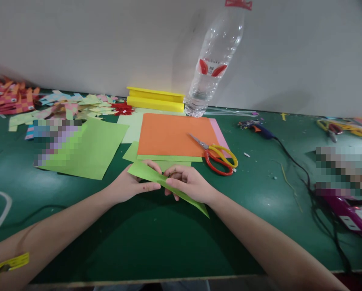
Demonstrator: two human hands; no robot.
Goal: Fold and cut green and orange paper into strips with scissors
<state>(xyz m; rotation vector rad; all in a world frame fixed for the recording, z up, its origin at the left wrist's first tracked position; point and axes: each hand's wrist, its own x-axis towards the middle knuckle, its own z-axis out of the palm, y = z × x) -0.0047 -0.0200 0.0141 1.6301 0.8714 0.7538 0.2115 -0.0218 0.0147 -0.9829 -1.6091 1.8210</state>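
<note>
A narrow strip of green paper (147,172) slants between my two hands above the front of the table. My left hand (132,186) pinches its left part, thumb on the near side. Closer to the middle of the strip, my right hand (193,184) grips it with the thumb on top and the fingers curled beneath; its far tip hangs past that wrist. Just beyond my hands lies a stack of coloured paper with an orange sheet (169,135) uppermost. Scissors (219,157) with one red and one yellow handle rest partly on the stack, blades pointing away to the left.
A tilted-looking water bottle (211,68) stands behind the stack, beside yellow folded paper (155,101). Green paper (99,149) and paper scraps (87,105) lie left. A glue gun (261,130), its black cord and a magenta device (347,210) are on the right.
</note>
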